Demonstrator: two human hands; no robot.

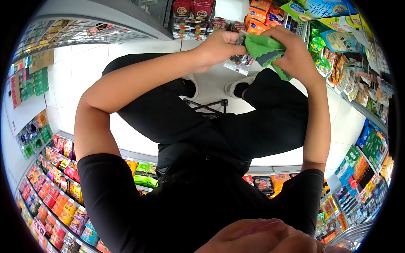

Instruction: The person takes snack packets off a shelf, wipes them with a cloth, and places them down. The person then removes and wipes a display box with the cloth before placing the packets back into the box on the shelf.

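Observation:
My left hand (220,50) is closed, its thumb and fingers pinching the edge of a clear plastic packet (238,66) with dark contents. The packet hangs below the hands, partly hidden by them. A green cloth (262,45) with scalloped edges and a grey side is gripped in my right hand (295,55). The cloth's left end meets the top of the packet, close to my left fingertips. Just how the cloth lies against the packet is hidden.
Ahead are red packets (198,10) and orange packets (257,19) on a shelf. A grey-framed wire rack (93,31) stands ahead on the left. Snack shelves (63,198) curve behind me. Hanging bags (344,42) line the right. Folding-stool legs (211,105) show between my feet.

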